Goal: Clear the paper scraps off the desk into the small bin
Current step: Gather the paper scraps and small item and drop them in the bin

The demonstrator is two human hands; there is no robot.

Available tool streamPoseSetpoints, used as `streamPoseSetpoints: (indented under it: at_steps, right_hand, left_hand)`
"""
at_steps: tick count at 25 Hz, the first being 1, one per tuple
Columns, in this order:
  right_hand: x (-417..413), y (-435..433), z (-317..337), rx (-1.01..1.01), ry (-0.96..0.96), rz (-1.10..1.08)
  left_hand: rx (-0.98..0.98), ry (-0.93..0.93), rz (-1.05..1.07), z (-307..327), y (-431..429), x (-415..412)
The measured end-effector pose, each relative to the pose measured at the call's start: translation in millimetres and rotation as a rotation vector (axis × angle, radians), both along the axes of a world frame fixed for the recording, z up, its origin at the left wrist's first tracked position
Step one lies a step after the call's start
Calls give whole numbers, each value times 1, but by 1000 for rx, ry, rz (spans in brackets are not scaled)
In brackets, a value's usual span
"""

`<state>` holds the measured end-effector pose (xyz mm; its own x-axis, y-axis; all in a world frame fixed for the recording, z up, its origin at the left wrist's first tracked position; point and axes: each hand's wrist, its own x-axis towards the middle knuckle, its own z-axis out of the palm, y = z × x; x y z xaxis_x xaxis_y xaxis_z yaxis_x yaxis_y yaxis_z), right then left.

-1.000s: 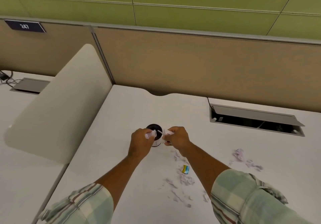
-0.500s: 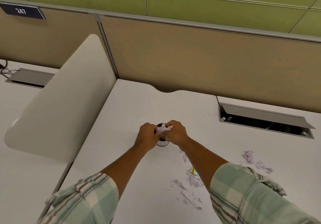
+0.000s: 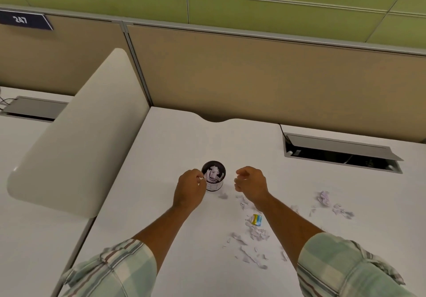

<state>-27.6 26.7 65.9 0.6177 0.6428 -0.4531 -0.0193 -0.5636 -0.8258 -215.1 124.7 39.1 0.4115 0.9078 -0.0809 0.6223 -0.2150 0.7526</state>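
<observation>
A small round bin (image 3: pixel 214 186), dark inside with a white wall, stands mid-desk and holds several white paper scraps. My left hand (image 3: pixel 189 189) rests against the bin's left side, fingers curled, with a tiny white scrap at the fingertips near the rim. To the right of the bin, my right hand (image 3: pixel 250 182) hovers with fingers loosely apart and nothing in it. Torn paper scraps (image 3: pixel 250 246) lie scattered on the white desk (image 3: pixel 175 149) under my right forearm. A crumpled scrap pile (image 3: pixel 325 198) lies further right. One scrap (image 3: pixel 223 196) sits just beside the bin's base.
A blue and yellow wrapper (image 3: pixel 257 219) lies among the scraps. An open cable hatch (image 3: pixel 341 152) is set in the desk at the right rear. A white divider panel (image 3: pixel 76 140) bounds the desk on the left; a tan partition (image 3: pixel 253 77) stands behind.
Both hands were pressed together over the bin with paper in them. They have now parted to either side, and the paper lies inside the bin.
</observation>
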Motion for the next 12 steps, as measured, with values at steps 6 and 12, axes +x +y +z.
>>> streamPoseSetpoints:
  at_steps: [6, 12]
  right_hand:
    - [26, -86, -6, 91, 250, -283]
    - [61, -194, -27, -224, -304, -197]
  left_hand:
    - [-119, -6, 21, -12, -54, -4]
    - [-290, 354, -164, -30, -93, 6]
